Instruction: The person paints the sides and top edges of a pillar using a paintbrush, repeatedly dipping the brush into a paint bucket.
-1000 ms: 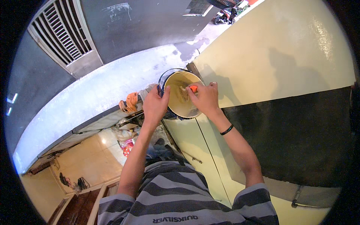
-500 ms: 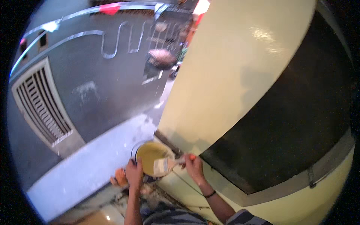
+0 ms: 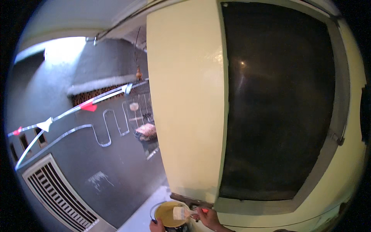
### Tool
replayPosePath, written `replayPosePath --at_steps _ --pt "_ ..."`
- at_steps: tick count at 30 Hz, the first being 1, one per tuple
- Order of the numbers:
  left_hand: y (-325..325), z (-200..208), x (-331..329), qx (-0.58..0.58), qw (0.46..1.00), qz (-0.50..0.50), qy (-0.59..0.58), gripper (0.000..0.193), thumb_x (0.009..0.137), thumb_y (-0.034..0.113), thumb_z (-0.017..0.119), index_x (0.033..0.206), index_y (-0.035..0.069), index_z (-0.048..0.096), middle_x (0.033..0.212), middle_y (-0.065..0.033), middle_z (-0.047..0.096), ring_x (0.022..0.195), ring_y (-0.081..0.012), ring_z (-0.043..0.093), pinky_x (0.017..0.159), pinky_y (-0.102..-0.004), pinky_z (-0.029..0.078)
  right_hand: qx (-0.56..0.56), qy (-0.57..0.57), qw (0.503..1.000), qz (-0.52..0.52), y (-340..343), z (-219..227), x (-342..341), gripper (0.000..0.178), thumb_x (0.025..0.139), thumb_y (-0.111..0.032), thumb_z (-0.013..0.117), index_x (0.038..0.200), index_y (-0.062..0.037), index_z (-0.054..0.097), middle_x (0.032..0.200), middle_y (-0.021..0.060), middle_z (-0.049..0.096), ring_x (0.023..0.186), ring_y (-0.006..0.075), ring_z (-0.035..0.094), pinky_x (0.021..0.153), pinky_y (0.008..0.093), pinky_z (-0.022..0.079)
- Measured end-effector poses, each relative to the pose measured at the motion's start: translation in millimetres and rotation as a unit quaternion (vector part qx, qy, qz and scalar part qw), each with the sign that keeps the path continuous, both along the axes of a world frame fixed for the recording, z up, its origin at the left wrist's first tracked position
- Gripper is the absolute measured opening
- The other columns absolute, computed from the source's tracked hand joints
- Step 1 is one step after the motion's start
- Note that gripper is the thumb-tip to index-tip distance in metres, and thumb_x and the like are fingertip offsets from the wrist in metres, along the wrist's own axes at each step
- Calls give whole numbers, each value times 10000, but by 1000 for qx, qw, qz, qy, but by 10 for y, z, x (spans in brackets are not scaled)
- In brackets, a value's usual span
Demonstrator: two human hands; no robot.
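Observation:
Low in the view, my left hand [image 3: 156, 226] grips the near left rim of a bucket [image 3: 164, 210] with yellow paint inside and a thin wire handle. My right hand [image 3: 208, 219] is closed around the handle of a flat paintbrush [image 3: 179, 213]. Its pale, paint-coated bristles point left over the bucket's opening; whether they touch the paint I cannot tell. The lower part of the bucket and most of my left hand fall near or beyond the bottom edge.
Just ahead rises a glossy yellow wall [image 3: 185, 100], beside a large dark window pane [image 3: 278, 104] with a grey frame. A birdcage [image 3: 142, 112] hangs left of it. Bunting [image 3: 89, 106] crosses before a grey wall [image 3: 127, 170] with a white-framed grille [image 3: 58, 195].
The view has tilted upward, so the bucket and both hands sit lower in it, and more wall and window show. Both hands keep their holds; the brush stays over the bucket.

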State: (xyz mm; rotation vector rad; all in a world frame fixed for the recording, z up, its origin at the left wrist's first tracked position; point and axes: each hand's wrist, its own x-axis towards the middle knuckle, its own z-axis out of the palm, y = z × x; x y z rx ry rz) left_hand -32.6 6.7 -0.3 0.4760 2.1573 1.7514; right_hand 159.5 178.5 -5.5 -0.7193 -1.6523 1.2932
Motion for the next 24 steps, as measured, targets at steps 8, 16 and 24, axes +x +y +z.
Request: replayPosePath --at_steps 8,16,24 --pt "59 -787 -438 11 999 -24 29 422 960 346 650 1026 -72 653 851 -117 686 688 -178 611 557 -352 488 130 -3 990 -56 -285 169 -99 297 1031 -284 579 1007 -11 692 651 15 635 556 91 574 504 270 450" --pt "75 -964 -521 74 995 -3 62 414 969 344 657 1016 -67 638 794 -101 663 611 -154 566 500 -331 452 54 50 995 -69 -373 -31 -142 277 1043 -271 566 1055 -18 678 675 10 646 574 95 574 545 269 473" --pt "-38 -595 -302 -60 990 65 106 478 932 389 677 963 -88 668 791 -141 697 700 -212 630 648 -410 519 -144 21 989 9 -534 464 164 397 1073 -300 488 1059 58 659 917 149 753 819 166 732 715 288 568"
